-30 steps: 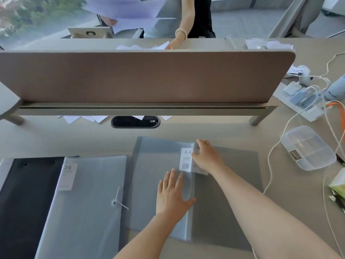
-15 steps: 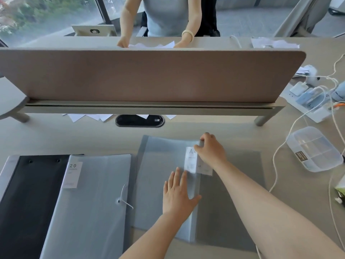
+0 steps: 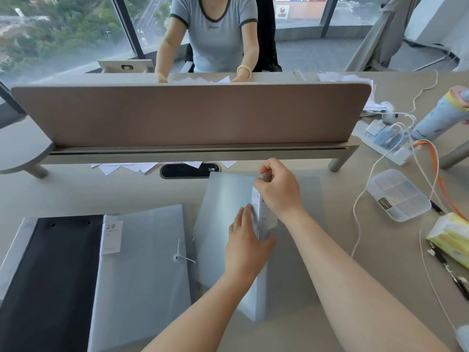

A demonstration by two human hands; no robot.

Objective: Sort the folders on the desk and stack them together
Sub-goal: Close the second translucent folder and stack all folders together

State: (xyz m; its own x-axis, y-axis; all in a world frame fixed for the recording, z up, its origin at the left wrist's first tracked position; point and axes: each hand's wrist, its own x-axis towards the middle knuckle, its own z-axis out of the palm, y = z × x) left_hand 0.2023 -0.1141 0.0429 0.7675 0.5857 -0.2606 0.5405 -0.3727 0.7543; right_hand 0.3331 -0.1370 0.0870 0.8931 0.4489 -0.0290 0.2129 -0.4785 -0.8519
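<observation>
Head view: desk (image 3: pixel 76 194) with brown divider panel (image 3: pixel 190 115) across the far side; all positions below are relative to that panel. Open translucent folder (image 3: pixel 223 212) lies on the near side of the panel, roughly under its centre-right, its cover raised off the grey sheet (image 3: pixel 304 250) beneath it. Right hand (image 3: pixel 278 190) is pinched onto the cover's top edge near its white label, fingers closed on it. Left hand (image 3: pixel 245 246) lies flat, fingers spread, pressing the same folder at its spine fold, nearer the wearer than the right hand. String-tie folder (image 3: pixel 142 262) marked "20" lies near side, under the panel's left-centre, just beside the open folder. Black folder (image 3: pixel 50 275) sits further left, its right edge tucked under the string-tie one. Clear compartment box (image 3: pixel 398 194) sits past the panel's right end, among white cables. Another person's hands rest on papers on the far side.
</observation>
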